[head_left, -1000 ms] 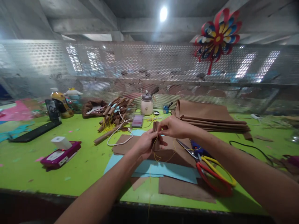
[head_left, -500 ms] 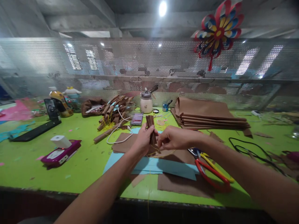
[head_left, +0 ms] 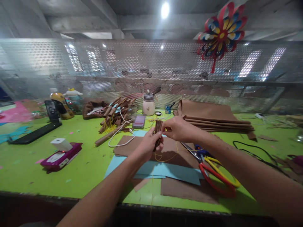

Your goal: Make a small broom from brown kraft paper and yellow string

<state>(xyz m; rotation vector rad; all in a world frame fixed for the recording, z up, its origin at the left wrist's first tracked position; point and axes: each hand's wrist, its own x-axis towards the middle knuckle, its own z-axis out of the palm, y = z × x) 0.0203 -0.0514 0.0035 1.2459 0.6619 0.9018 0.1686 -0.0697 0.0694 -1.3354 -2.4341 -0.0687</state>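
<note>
My left hand (head_left: 152,140) is closed around a pleated bundle of brown paper (head_left: 158,125), held upright with its folded edges fanning a little at the top. My right hand (head_left: 176,128) is against the bundle's right side, thumb and forefinger pinched on what looks like a yellow thread (head_left: 169,160). That thread loops loosely below the hands, and a strand hangs past the table's front edge. Under them lie flat brown paper sheets (head_left: 127,143) and light blue paper strips (head_left: 151,168). Red-handled scissors (head_left: 219,181) and a yellow-handled pair (head_left: 224,168) rest beneath my right forearm.
Folded brown paper (head_left: 208,112) is stacked at the back right. Rolled brown paper pieces (head_left: 113,113) tied with yellow thread are piled back left, beside a white cable (head_left: 119,145) and a phone (head_left: 139,121). A purple power strip (head_left: 61,157) with a white charger sits left.
My right hand has moved up from the thread below the bundle to the bundle's upper right side. The left hand has shifted slightly right and lower, still holding the bundle.
</note>
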